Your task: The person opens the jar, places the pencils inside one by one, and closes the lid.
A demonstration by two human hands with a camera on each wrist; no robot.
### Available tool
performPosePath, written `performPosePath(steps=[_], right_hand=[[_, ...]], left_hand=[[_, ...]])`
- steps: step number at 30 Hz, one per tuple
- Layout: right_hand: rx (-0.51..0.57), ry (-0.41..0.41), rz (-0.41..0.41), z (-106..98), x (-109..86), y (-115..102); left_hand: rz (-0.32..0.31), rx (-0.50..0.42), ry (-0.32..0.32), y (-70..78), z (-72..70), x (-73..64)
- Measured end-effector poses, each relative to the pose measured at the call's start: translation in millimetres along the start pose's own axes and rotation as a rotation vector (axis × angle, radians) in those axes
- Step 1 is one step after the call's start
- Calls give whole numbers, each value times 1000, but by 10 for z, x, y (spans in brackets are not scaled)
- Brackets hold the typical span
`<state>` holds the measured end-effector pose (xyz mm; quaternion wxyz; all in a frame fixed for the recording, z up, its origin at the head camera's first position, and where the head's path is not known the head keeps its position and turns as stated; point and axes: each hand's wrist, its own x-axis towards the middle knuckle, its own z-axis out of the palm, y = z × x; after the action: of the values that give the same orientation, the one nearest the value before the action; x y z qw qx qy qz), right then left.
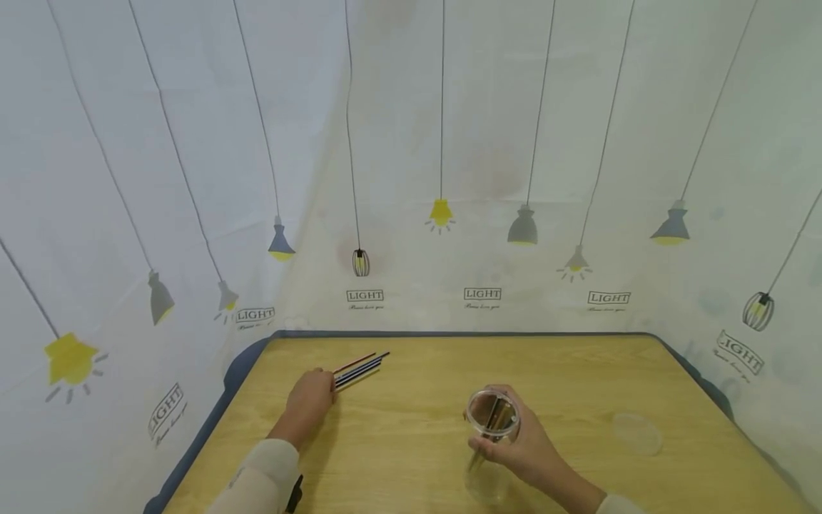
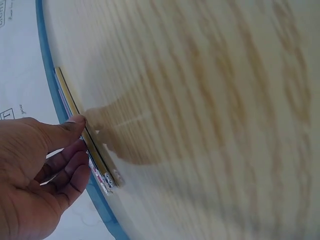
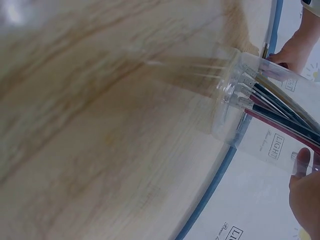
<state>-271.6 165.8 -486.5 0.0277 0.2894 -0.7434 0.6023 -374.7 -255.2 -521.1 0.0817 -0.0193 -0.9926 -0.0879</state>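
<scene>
Pencil bunch (image 1: 358,371): pinched between thumb and fingers of the left hand (image 1: 312,394), tips extending beyond it, well apart from the right hand (image 1: 529,450).
Clear container (image 1: 486,480): gripped by the right hand, fingers around its upper part; further pencils (image 3: 280,102) inside.
Clear disc (image 1: 638,433): on the table (image 1: 411,400), right of the right hand.

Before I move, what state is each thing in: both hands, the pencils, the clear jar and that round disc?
Left hand: pinching the loose pencils.
Loose pencils: bunched in the grip, outside the jar; whether they touch the table is unclear.
Right hand: gripping the jar.
Clear jar: held, apparently open at the top, partly filled.
Jar pencils: inside the jar.
Round disc: unheld, lying flat.
</scene>
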Motion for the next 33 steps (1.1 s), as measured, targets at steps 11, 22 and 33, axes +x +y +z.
performPosePath(steps=[11,22,33], right_hand=[[-17,1,16,7,1,-25],[28,4,42,48,-25,2],[36,-22,15,15,-13,4]], left_hand=[[-69,-61,-63,-35,31,49],[-48,-77,-65,-449,599,330],[54,-157,29,86,-329,-128]])
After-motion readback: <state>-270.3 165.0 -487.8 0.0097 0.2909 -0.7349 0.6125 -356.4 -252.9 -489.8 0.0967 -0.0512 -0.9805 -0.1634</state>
